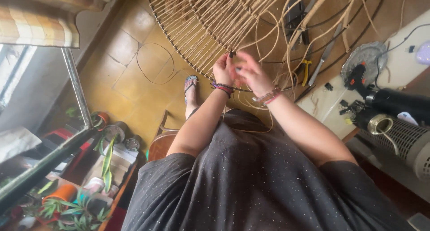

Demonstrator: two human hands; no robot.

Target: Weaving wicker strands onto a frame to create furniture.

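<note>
1. Rattan frame [210, 29], big round spoked piece, stands on the tiled floor [130, 79] ahead of the person; looks light, stiff, springy.
2. Left hand [222, 70] pinches at its lower rim, fingers closed.
3. Right hand [251, 72], fingers half-curled, works loose cane strands [268, 43]; whether it grips one, cannot tell.
4. Best held at the rim; thin strands likely kink.
</note>
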